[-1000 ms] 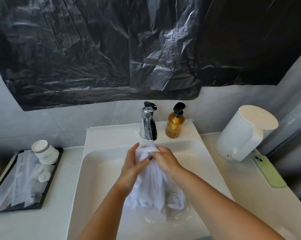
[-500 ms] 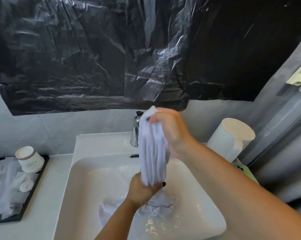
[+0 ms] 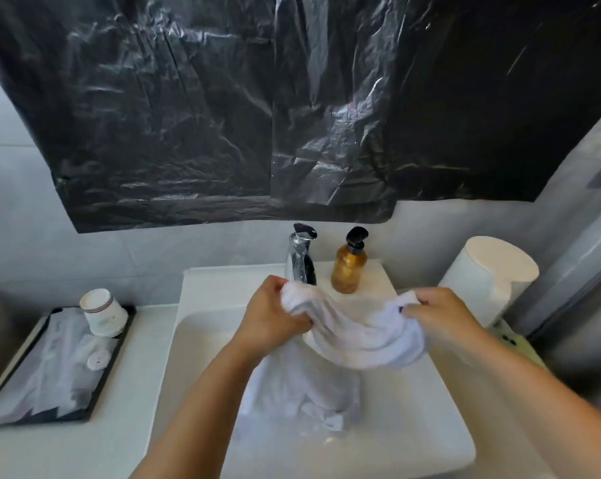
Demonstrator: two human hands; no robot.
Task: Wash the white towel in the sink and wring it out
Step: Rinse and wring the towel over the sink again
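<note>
- White towel: bunched into a thick rope and stretched between both hands above the basin; a loose tail hangs from the left end down into the sink, its lower folds lying on the basin floor.
- Left hand: fingers curled round the left end of the towel, gripping it just in front of the tap.
- Right hand: fingers and thumb closed on the right end of the towel, holding it over the right side of the basin.
- Sink: white rectangular basin set in the middle of the bench, with a flat ledge at its far edge.
- Tap: chrome, with a black lever on top, standing on the far ledge directly behind the left hand.
- Soap bottle: amber, with a black pump, upright on the ledge just right of the tap.
- White dispenser: cylindrical, on the bench to the right of the sink, behind the right hand.
- Black tray: on the bench left of the sink, holding clear-wrapped items and a stack of paper cups at its far right corner.
- Black plastic sheet: crinkled, covering the wall above the tap.
</note>
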